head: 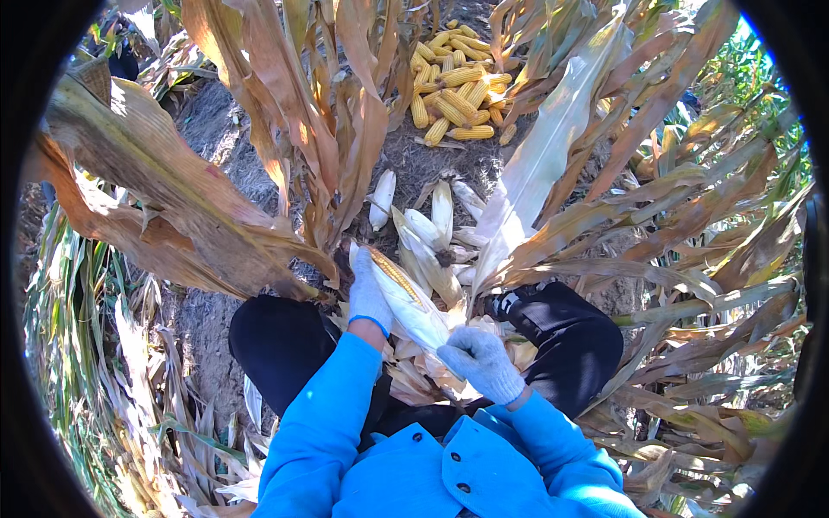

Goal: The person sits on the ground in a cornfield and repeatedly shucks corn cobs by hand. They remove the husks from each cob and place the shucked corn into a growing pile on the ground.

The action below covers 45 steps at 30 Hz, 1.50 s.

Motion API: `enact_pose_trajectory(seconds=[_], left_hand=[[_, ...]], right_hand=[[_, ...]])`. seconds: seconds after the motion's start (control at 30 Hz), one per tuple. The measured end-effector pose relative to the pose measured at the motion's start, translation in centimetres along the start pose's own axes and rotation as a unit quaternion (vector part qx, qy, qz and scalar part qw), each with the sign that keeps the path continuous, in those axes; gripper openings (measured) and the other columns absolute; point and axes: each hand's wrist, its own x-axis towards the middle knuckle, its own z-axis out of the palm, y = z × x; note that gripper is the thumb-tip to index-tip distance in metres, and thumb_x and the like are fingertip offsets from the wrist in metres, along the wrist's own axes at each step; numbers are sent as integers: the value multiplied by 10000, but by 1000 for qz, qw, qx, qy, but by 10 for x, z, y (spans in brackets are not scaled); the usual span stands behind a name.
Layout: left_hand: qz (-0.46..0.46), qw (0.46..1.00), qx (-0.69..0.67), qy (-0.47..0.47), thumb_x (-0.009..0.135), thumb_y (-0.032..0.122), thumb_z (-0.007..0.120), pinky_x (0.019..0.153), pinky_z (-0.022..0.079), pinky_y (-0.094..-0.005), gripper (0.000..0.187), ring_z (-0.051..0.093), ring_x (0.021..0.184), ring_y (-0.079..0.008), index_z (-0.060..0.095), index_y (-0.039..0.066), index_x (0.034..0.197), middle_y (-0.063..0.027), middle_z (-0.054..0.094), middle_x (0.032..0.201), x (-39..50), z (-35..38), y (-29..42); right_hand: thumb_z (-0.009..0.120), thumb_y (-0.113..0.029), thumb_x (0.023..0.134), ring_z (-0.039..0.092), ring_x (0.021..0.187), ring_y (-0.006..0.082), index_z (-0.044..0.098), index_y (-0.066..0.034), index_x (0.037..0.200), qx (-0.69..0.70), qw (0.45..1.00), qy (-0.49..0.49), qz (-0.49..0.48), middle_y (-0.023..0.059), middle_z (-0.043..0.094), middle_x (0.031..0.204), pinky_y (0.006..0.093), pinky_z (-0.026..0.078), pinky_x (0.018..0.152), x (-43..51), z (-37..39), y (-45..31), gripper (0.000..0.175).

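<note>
A maize cob (396, 277) lies slanting between my hands, its yellow kernels bared along a strip while pale husk wraps the rest. My left hand (369, 296), in a whitish knit glove with a blue cuff edge, grips the cob along its upper side. At the lower end, my gloved right hand (484, 364) has its fingers closed around the pale husk (421, 327). Several cobs still in their husks (432, 226) lie on the ground just beyond. Loose stripped husks (414, 382) cover the ground between my knees, under the cob.
Farther ahead sits a heap of bare yellow cobs (456, 90) on the soil. Dry maize leaves (168, 188) arch in from the left, and a broad pale leaf (544, 149) crosses at right. My bent knees (275, 346) flank the husks. More dry stalks (706, 311) crowd the right.
</note>
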Motion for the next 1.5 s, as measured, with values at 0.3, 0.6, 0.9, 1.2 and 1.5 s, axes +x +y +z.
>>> enact_pose_trajectory(seconds=[0.3, 0.6, 0.9, 1.2, 1.5], left_hand=[[22, 995, -98, 19, 912, 622, 594, 993, 497, -449, 783, 580, 1174, -325, 437, 64, 1440, -163, 546, 1355, 34, -17, 23], [84, 992, 89, -21, 978, 496, 587, 900, 523, -369, 640, 616, 1065, -245, 498, -27, 1337, -137, 599, 1221, 14, -7, -9], [208, 878, 409, -136, 963, 299, 607, 909, 498, -362, 458, 647, 1007, -254, 597, -68, 1237, -177, 674, 1132, -8, -3, -22], [321, 757, 562, -87, 900, 329, 654, 856, 491, -453, 416, 618, 1007, -416, 615, -68, 1019, -263, 636, 1056, -10, -5, -19], [136, 940, 296, -102, 927, 135, 609, 708, 491, -311, 156, 603, 807, -143, 616, -11, 981, -71, 639, 892, -14, -9, -23]], right_hand=[[739, -203, 845, 557, 574, 149, 647, 7, 785, 20, 993, 41, 106, 102, 592, 649, 315, 448, 558, -68, -32, -32, 237], [808, -271, 800, 615, 1130, 293, 431, 26, 1387, -88, 994, 21, 57, 210, 614, 1244, 395, 486, 996, 57, 13, 52, 758], [742, -137, 873, 602, 1124, 184, 429, 3, 1428, 345, 930, 25, 125, 107, 622, 1244, 320, 489, 970, 63, 55, 105, 653], [791, -155, 831, 608, 1088, 174, 467, 12, 1391, 257, 955, 70, 132, 103, 637, 1218, 309, 499, 941, 60, 53, 88, 669], [651, -128, 931, 599, 1109, 202, 457, 2, 1399, 511, 850, 36, 125, 102, 621, 1230, 343, 478, 984, 50, 45, 94, 523]])
